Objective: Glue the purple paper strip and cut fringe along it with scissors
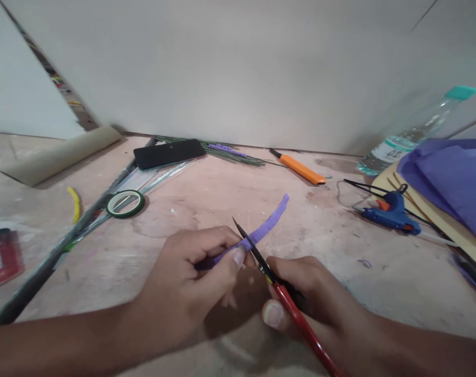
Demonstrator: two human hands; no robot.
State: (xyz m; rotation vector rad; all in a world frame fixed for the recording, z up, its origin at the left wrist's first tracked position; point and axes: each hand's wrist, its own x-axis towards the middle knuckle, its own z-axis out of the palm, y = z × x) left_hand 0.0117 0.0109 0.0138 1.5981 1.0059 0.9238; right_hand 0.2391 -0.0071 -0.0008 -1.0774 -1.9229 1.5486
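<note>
Near the frame's centre, the left hand [188,275] pinches a purple strip [268,225]; the right hand [322,290] holds red-handled scissors [290,303] across it. The strip looks light, soft and easily torn, best pinched close beside the scissors.

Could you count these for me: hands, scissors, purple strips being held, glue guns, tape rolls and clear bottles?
Hands: 2 (left hand, right hand)
Scissors: 1
Held purple strip: 1
Glue gun: 1
Tape roll: 1
Clear bottle: 1
Total: 7
</note>
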